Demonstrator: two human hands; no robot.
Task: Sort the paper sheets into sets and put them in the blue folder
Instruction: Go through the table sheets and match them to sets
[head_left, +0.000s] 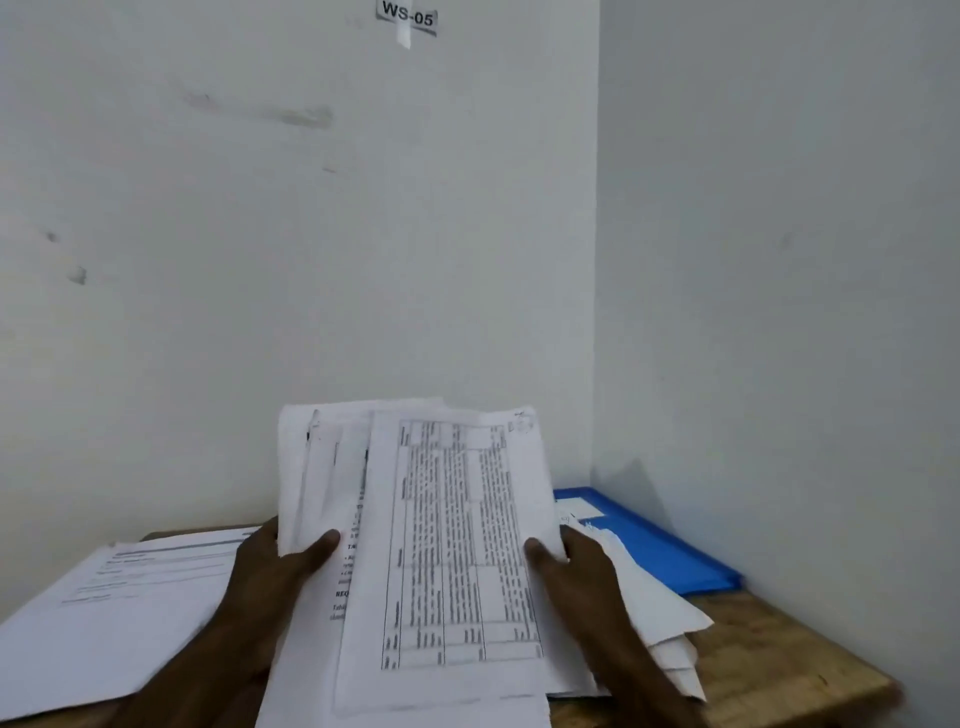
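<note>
**While paper sheets (441, 545) are being held up**

As the fanned bundle is being gripped at its sides by the left hand (275, 566) and the right hand (579, 571), thumbs in front, the blue folder (660, 551) is being overlapped by loose pages (649, 613) on the wooden surface (779, 660), at right.

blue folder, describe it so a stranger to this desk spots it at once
Find the wooden table in the room's corner. At its back right, by the side wall, lies the blue folder. Its neighbours are white paper sheets; it alone is blue.
</note>
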